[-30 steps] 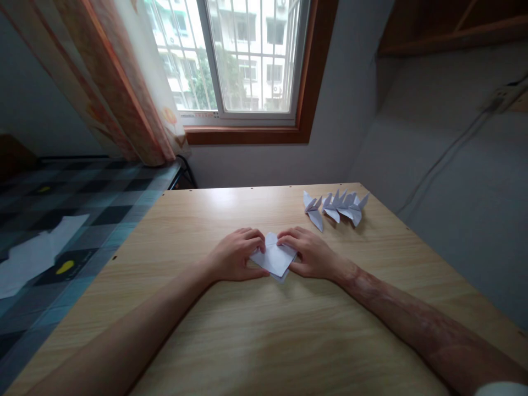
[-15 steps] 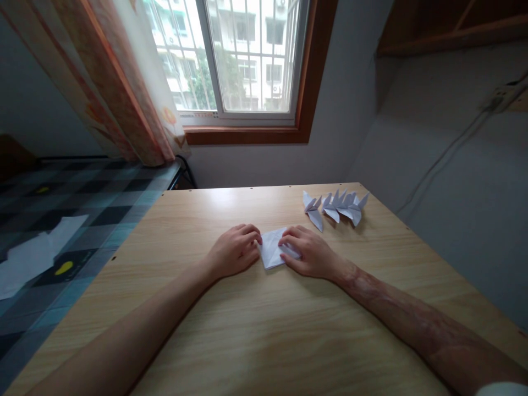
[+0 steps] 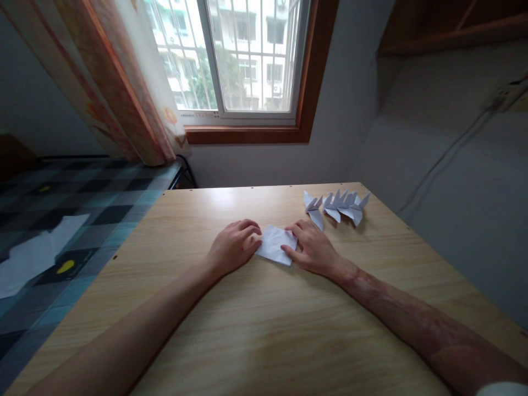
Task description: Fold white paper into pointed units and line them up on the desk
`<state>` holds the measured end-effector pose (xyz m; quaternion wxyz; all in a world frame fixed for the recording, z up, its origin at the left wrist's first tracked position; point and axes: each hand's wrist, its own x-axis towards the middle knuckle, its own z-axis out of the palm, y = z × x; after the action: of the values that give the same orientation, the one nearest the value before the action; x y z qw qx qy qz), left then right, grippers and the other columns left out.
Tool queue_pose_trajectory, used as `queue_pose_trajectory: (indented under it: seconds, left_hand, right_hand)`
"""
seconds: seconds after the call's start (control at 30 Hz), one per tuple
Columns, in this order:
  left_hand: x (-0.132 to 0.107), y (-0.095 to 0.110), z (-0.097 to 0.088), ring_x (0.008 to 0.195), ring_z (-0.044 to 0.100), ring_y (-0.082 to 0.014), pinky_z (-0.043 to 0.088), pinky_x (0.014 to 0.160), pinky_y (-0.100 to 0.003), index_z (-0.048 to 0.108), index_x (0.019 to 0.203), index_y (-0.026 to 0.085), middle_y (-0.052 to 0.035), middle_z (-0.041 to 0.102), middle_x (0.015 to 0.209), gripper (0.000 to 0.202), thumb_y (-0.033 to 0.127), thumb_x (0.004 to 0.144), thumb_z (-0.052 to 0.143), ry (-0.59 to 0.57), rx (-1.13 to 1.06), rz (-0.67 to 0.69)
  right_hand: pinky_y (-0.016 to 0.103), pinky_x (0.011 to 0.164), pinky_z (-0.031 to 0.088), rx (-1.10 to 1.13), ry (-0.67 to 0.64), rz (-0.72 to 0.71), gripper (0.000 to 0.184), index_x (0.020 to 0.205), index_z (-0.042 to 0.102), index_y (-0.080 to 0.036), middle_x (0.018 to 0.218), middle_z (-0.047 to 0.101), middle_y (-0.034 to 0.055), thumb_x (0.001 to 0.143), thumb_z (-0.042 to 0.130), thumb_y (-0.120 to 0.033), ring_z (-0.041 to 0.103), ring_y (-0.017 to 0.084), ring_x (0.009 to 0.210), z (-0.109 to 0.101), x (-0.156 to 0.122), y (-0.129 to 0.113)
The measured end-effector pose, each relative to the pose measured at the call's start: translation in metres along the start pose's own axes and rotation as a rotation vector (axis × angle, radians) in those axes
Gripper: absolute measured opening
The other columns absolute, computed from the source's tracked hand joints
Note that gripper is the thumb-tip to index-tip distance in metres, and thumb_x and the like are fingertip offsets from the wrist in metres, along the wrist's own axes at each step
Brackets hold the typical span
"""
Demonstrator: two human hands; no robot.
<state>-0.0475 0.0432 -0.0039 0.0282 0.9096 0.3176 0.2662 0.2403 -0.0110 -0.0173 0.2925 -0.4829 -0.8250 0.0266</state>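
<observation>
A small folded white paper (image 3: 275, 244) lies flat on the wooden table (image 3: 264, 330), between my two hands. My left hand (image 3: 231, 246) rests on the table at the paper's left edge, fingers curled, fingertips touching the paper. On the other side, my right hand (image 3: 312, 247) has its fingers bent and pinches the paper's right edge between thumb and fingers. Both forearms stretch across the table toward me.
Several folded white paper cranes (image 3: 336, 205) lie in a row at the table's far right. Left of the table is a bed with a checked cover (image 3: 61, 220) and a white sheet (image 3: 33, 250). A window (image 3: 243, 60), a curtain (image 3: 124, 82) and grey walls stand behind.
The paper was raised and folded a second ago, then pressed flat. Now it lies turned and spread a little wider, and both hands have shifted slightly away from me.
</observation>
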Motion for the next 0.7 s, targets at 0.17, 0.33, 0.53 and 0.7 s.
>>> queue_pose_trajectory:
  seconds: [0.17, 0.33, 0.53, 0.7]
  left_hand:
    - [0.0, 0.004, -0.002, 0.1, 0.076, -0.0265, 0.058, 0.095, -0.044, 0.072, 0.107, 0.023, -0.0069, 0.081, 0.109, 0.019, 0.04, 0.108, 0.063, -0.037, 0.014, 0.0]
    - [0.001, 0.004, -0.001, 0.107, 0.076, -0.0278, 0.058, 0.099, -0.045, 0.071, 0.114, 0.023, -0.0077, 0.081, 0.118, 0.023, 0.044, 0.103, 0.07, -0.099, -0.021, 0.04]
    - [0.0, 0.0, 0.001, 0.11, 0.076, -0.0272, 0.058, 0.1, -0.044, 0.069, 0.123, 0.024, -0.0078, 0.081, 0.122, 0.024, 0.041, 0.106, 0.068, -0.116, -0.073, 0.057]
    - [-0.001, 0.001, 0.003, 0.115, 0.076, -0.0278, 0.057, 0.103, -0.044, 0.065, 0.136, 0.024, -0.0087, 0.08, 0.128, 0.035, 0.041, 0.106, 0.068, -0.105, -0.103, 0.032]
  right_hand:
    - [0.043, 0.093, 0.052, -0.014, -0.008, 0.013, 0.036, 0.121, 0.072, -0.021, 0.107, 0.071, 0.0104, 0.098, 0.079, -0.047, 0.065, 0.03, 0.102, 0.004, 0.0, 0.003]
    - [0.042, 0.089, 0.051, 0.012, 0.008, -0.021, 0.036, 0.124, 0.073, -0.02, 0.1, 0.072, 0.0084, 0.098, 0.08, -0.045, 0.065, 0.028, 0.094, 0.006, 0.001, 0.006]
    - [0.048, 0.097, 0.053, 0.093, 0.042, -0.064, 0.04, 0.13, 0.066, -0.022, 0.117, 0.072, 0.0118, 0.097, 0.082, -0.038, 0.066, 0.033, 0.109, 0.005, 0.001, 0.007]
    - [0.045, 0.093, 0.051, 0.15, 0.039, -0.116, 0.011, 0.114, 0.067, -0.023, 0.108, 0.073, 0.0089, 0.104, 0.072, -0.026, 0.067, 0.029, 0.103, 0.007, 0.002, 0.011]
